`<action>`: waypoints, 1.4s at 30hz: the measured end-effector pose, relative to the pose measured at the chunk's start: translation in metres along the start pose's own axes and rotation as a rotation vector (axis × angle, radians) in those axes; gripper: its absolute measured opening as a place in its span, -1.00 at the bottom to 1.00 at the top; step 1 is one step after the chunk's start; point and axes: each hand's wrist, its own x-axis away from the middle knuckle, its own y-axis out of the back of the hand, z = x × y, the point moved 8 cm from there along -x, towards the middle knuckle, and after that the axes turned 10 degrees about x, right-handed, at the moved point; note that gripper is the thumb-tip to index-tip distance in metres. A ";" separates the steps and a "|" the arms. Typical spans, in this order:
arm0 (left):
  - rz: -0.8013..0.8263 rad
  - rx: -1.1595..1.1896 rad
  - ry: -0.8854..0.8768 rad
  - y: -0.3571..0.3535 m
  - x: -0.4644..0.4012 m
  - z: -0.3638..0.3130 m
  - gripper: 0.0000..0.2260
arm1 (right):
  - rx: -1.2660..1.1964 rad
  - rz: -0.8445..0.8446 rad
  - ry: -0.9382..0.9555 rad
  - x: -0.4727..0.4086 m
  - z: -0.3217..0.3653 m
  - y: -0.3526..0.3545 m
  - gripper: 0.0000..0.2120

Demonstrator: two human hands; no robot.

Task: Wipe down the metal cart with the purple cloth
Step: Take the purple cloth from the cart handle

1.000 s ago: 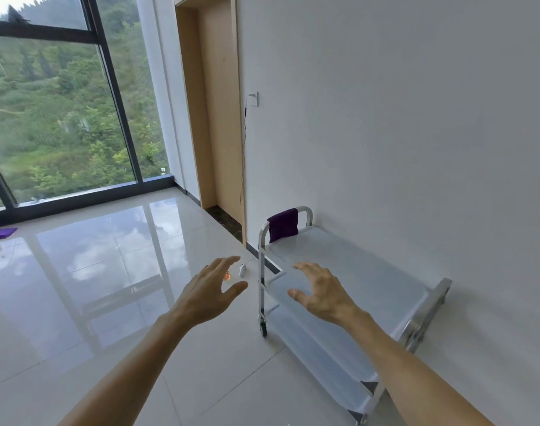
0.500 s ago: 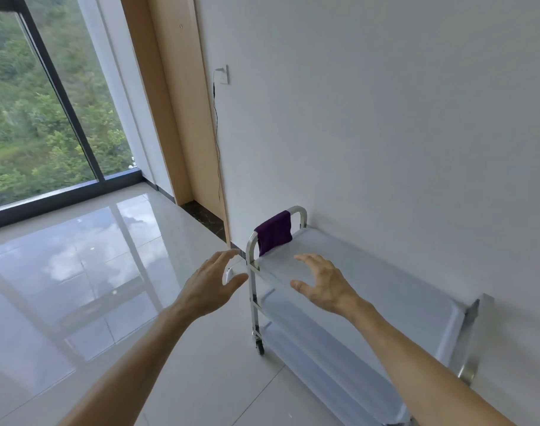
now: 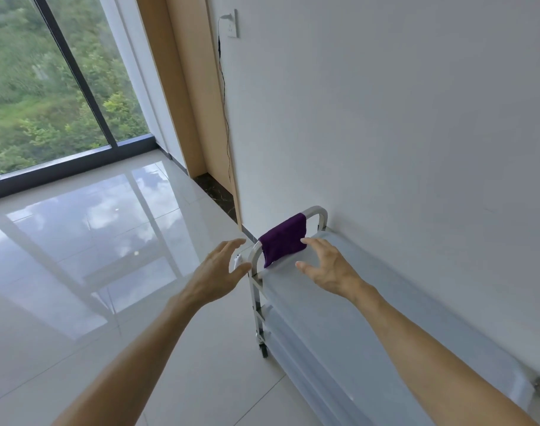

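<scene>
Purple cloth point(image 3: 283, 238) draped on cart point(image 3: 339, 302) handle | both hands spread, reaching, empty

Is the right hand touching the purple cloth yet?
Cannot tell. In the head view the right hand is spread open, its fingertips reaching the edge of the purple cloth draped over the cart handle, but neither contact nor gap shows plainly.

The metal cart point(image 3: 339, 318) runs out of view at the bottom edge, so its near end and most wheels are cut off. A small white object point(image 3: 237, 261) on the floor is partly hidden behind the left hand point(image 3: 218, 273), too little showing to identify. Both forearms leave the bottom edge.
</scene>
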 end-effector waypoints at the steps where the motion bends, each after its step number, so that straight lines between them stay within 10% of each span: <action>1: -0.001 0.009 0.012 -0.002 -0.011 0.004 -0.52 | -0.008 0.009 -0.006 -0.012 -0.006 -0.002 -0.42; 30: 0.576 0.145 0.167 -0.138 -0.253 0.147 -0.60 | -0.361 -0.004 -0.705 -0.264 -0.135 -0.089 -0.51; 42: 0.355 0.224 0.258 -0.144 -0.237 0.143 -0.71 | -0.412 0.092 -0.642 -0.277 -0.144 -0.101 -0.58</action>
